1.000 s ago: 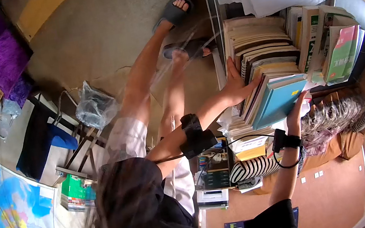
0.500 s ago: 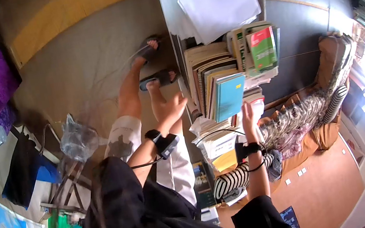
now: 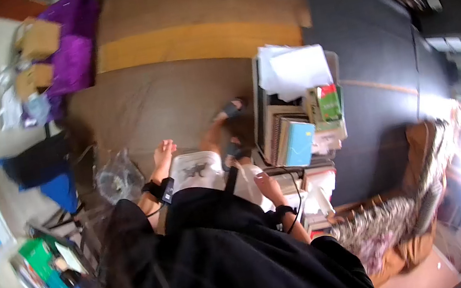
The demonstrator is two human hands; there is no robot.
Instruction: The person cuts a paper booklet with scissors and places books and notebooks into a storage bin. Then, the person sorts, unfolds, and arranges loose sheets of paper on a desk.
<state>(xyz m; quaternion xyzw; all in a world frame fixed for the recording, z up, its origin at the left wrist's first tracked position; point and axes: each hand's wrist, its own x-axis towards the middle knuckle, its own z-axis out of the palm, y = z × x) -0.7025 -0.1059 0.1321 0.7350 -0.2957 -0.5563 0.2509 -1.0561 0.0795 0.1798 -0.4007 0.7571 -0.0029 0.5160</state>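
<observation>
My left hand [image 3: 165, 152] is raised beside my left thigh, its fingers loosely apart and holding nothing. Over my right leg, my right hand [image 3: 268, 186] looks bent but blurred, and its fingers are unclear. It is near a lower stack of papers and books [image 3: 317, 181]. Beyond it stands a grey bin [image 3: 334, 62] packed with books, loose white sheets [image 3: 297, 69] on top. A light blue book [image 3: 301, 143] lies at the bin's near end, with a green and red book [image 3: 328, 103] farther back. Neither hand touches the blue book.
A clear plastic bag [image 3: 118, 178] and a dark chair [image 3: 42, 163] are at the left. Purple cloth [image 3: 73, 57] and cardboard boxes [image 3: 39, 38] lie at upper left. A brown sofa [image 3: 420, 149] with patterned covers stands at right. Green books [image 3: 40, 261] are at lower left.
Both hands have left the books and drawn back toward my body, the left one farther left. The view has turned, and the bin appears smaller and farther off. The blue book remains in place.
</observation>
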